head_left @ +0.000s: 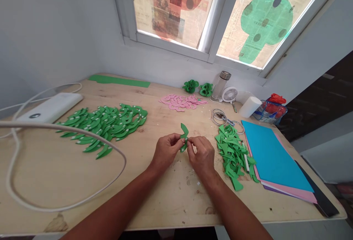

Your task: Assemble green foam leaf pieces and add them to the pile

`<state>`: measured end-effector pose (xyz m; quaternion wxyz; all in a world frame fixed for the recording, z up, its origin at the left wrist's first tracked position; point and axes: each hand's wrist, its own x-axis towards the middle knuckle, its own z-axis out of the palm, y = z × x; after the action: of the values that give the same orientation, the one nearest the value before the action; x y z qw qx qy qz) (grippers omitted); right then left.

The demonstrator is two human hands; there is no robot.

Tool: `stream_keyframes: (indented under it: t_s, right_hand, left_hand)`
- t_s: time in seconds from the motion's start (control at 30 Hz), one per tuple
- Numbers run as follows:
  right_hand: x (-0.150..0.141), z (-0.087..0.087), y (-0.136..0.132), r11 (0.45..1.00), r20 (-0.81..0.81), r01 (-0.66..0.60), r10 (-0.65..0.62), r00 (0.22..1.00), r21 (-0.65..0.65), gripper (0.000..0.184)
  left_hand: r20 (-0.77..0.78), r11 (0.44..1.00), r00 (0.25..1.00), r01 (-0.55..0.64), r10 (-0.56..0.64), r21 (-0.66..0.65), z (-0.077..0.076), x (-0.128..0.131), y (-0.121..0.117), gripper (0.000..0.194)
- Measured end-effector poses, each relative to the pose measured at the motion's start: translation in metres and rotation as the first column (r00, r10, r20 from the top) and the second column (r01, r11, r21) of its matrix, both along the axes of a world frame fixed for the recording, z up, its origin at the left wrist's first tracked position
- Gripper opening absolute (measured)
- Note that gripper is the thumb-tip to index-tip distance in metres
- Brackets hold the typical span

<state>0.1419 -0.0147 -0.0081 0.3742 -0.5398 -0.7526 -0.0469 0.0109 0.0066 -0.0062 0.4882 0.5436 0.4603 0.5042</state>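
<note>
Pale walls and a window [266, 67] covered with printed paper stand behind the wooden tabletop [165, 207]. Near its front edge, between my two hands, is one green paper piece [184, 129], curved and raised upright. With the fingers of my left hand [167, 150] I am pinching it at its left side. On my right hand [203, 153], the thumb and the forefinger are pressed together at its right edge; what is between them, I cannot tell. At left lie many green cutouts [110, 120] with small white patches, beside a white power bank [51, 108]. At right are green scraps [230, 146], near a blue sheet [273, 155]. Farther back lie pink cutouts [179, 102].
</note>
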Motion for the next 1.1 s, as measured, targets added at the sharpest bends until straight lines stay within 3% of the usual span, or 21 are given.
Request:
stream_keyframes:
  t_s: [0.43, 1.1]
  right_hand:
    - [0.0001, -0.0018, 0.0015, 0.998, -0.082, 0.042, -0.046, 0.996, -0.054, 0.011]
    - [0.0015, -0.0047, 0.0031, 0.988, -0.188, 0.041, -0.07, 0.98, -0.151, 0.01]
  left_hand:
    - [-0.129, 0.991, 0.989, 0.08, -0.066, 0.107, -0.0016, -0.001, -0.0042, 0.019]
    - [-0.076, 0.992, 0.99, 0.118, -0.115, 0.041, 0.0019, -0.0002, -0.0027, 0.019]
